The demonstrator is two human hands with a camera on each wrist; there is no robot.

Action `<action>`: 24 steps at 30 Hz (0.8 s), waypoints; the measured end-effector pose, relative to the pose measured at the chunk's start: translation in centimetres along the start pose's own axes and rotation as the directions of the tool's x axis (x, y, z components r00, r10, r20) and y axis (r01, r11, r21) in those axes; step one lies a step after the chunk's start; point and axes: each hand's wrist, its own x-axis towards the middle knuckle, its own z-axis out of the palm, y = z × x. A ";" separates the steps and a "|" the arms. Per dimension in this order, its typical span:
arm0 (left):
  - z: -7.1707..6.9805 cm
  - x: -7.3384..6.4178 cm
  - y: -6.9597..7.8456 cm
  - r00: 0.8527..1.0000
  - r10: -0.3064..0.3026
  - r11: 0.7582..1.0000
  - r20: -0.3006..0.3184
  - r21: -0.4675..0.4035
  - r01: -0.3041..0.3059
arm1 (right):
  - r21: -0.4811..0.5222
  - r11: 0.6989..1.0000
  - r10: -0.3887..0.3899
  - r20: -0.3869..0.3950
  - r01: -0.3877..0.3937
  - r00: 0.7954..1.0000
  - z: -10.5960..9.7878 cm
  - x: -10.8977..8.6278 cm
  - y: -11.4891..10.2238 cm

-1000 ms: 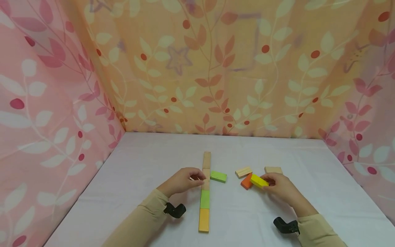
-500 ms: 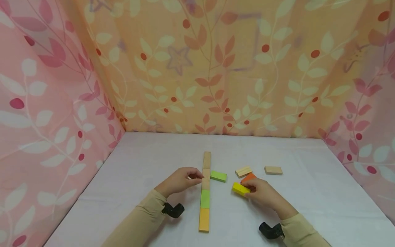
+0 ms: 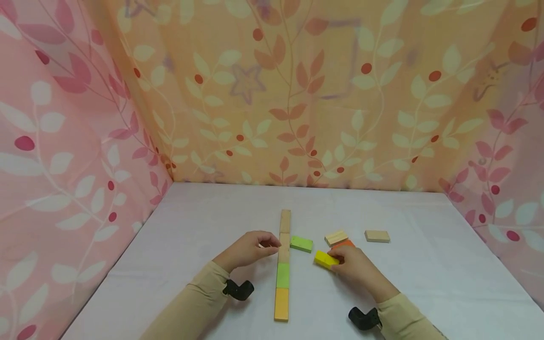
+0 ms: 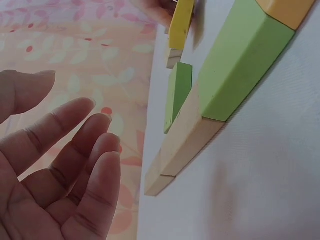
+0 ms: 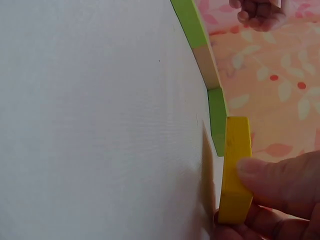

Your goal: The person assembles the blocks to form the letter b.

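A straight row of wooden blocks runs away from me on the table: an amber block (image 3: 281, 304) nearest, then a green block (image 3: 282, 275), then two plain wooden blocks (image 3: 284, 246). My left hand (image 3: 248, 249) hovers just left of the row, fingers loosely bent, holding nothing. A second green block (image 3: 301, 243) juts from the row's right side. My right hand (image 3: 359, 270) pinches a yellow block (image 5: 236, 170) between thumb and fingers, slightly above the cloth. Behind that hand, an orange block (image 3: 343, 244) is partly hidden, beside a loose plain block (image 3: 336, 237).
Another plain wooden block (image 3: 377, 236) lies farther right. White cloth covers the table (image 3: 191, 203). Patterned fabric walls (image 3: 297, 118) stand at the back and both sides. A black wrist camera (image 3: 239, 290) sits on each forearm.
My right hand has moved left with the yellow block, from over the orange block toward the row, uncovering the far right plain block. The left hand has shifted only slightly left.
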 end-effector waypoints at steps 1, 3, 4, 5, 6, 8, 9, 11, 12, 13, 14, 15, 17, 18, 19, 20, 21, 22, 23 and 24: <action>0.0 0.0 0.0 1.000 0.001 1.000 0.004 0.003 -0.001 | -0.009 1.000 0.009 -0.009 -0.009 1.000 0.0 0.0 0.1; 0.1 -0.1 -0.1 1.000 -0.006 1.000 0.012 0.000 0.006 | -0.018 1.000 0.024 -0.022 -0.024 0.999 -0.1 0.0 0.2; 0.1 -0.1 -0.1 1.000 -0.010 1.000 0.015 0.001 0.010 | -0.019 0.999 0.029 -0.027 -0.029 0.999 -0.1 0.1 0.3; 0.1 -0.2 -0.1 1.000 -0.013 1.000 0.016 -0.002 0.013 | -0.021 0.999 0.029 -0.030 -0.030 0.999 -0.2 0.1 0.3; 0.1 -0.2 -0.1 1.000 -0.015 1.000 0.016 -0.004 0.015 | -0.021 0.999 0.028 -0.031 -0.028 0.999 -0.2 0.0 0.3; 0.1 -0.3 -0.1 1.000 -0.017 1.000 0.015 -0.007 0.017 | -0.022 0.999 0.022 -0.033 -0.023 0.999 -0.2 0.1 0.3; 0.1 -0.3 -0.1 1.000 -0.016 1.000 0.013 -0.007 0.016 | -0.024 1.000 0.019 -0.034 -0.020 0.999 -0.1 0.1 0.4; 0.1 -0.3 -0.1 1.000 -0.012 1.000 0.011 -0.004 0.012 | -0.032 0.999 0.014 -0.037 -0.015 0.999 0.1 0.1 0.4; 0.1 -0.3 -0.1 1.000 -0.011 1.000 0.011 -0.002 0.011 | -0.038 0.999 0.016 -0.037 -0.018 0.999 0.2 0.2 0.4; 0.1 -0.3 -0.1 1.000 -0.009 1.000 0.011 0.003 0.009 | -0.044 0.999 0.018 -0.037 -0.019 0.999 0.2 0.2 0.4; 0.0 -0.3 -0.1 1.000 -0.006 1.000 0.011 0.010 0.006 | -0.049 0.999 0.015 -0.038 -0.017 0.999 0.3 0.2 0.3; 0.0 -0.3 -0.1 1.000 -0.001 1.000 0.009 0.016 0.001 | -0.050 0.999 0.018 -0.037 -0.020 0.999 0.3 0.2 0.2; -0.2 -0.2 -0.2 1.000 0.002 1.000 0.006 0.025 -0.002 | -0.052 0.999 0.015 -0.032 -0.017 0.999 0.4 0.3 0.0; -0.3 -0.2 -0.1 1.000 0.000 1.000 0.004 0.025 0.000 | -0.050 0.999 0.015 -0.028 -0.016 0.999 0.4 0.4 -0.1; -0.3 -0.3 -0.1 1.000 -0.001 1.000 0.003 0.024 0.001 | -0.046 0.999 0.009 -0.025 -0.011 1.000 0.4 0.5 -0.2; -0.4 -0.3 -0.1 1.000 -0.006 1.000 0.003 0.020 0.006 | -0.045 0.999 0.007 -0.021 -0.008 1.000 0.5 0.6 -0.3; -0.4 -0.3 -0.1 1.000 -0.011 1.000 0.003 0.015 0.011 | -0.043 0.999 0.009 -0.015 -0.010 1.000 0.5 0.6 -0.4; -0.4 -0.3 0.0 1.000 -0.016 1.000 0.005 0.011 0.016 | -0.048 0.999 0.006 -0.010 -0.007 1.000 0.6 0.7 -0.4; -0.4 -0.3 0.0 1.000 -0.019 1.000 0.007 0.007 0.019 | -0.052 0.999 0.009 -0.005 -0.009 1.000 0.6 0.8 -0.4; -0.4 -0.3 0.1 1.000 -0.023 1.000 0.009 0.004 0.023 | -0.052 0.999 0.014 0.000 -0.014 1.000 0.6 0.8 -0.5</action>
